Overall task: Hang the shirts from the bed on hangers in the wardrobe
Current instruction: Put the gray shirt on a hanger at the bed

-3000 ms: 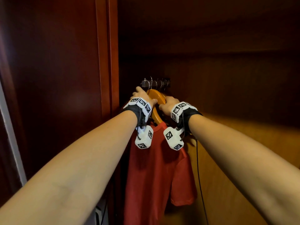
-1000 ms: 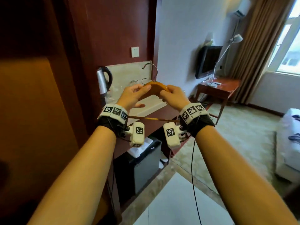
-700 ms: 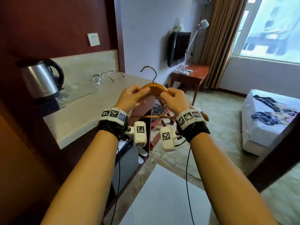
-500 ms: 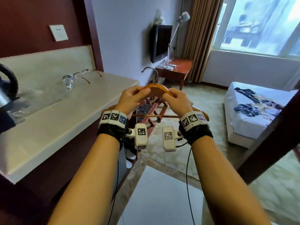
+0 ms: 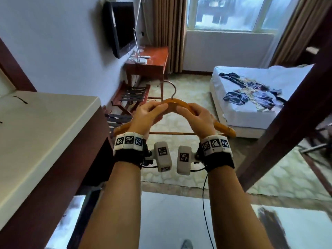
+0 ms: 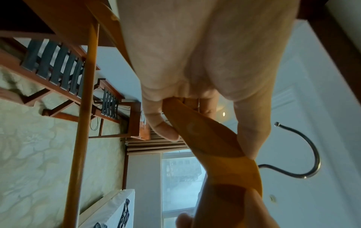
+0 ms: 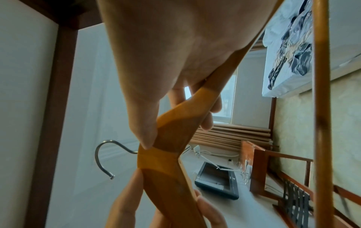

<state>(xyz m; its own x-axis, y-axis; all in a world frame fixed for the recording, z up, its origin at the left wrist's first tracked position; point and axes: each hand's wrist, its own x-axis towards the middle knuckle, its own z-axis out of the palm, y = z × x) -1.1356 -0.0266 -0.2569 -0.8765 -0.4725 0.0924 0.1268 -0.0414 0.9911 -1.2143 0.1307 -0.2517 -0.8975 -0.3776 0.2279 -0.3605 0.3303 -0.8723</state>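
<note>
Head view | one hanger (image 5: 173, 103) | left hand (image 5: 147, 115), right hand (image 5: 195, 117): fingers gripping it

Glossy varnished wooden hanger (image 5: 172, 103) with a smooth metal hook (image 5: 172, 89).

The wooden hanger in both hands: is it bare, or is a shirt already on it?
Bare. The wooden hanger, gripped by the left hand and right hand, shows uncovered arms and crossbar.
</note>
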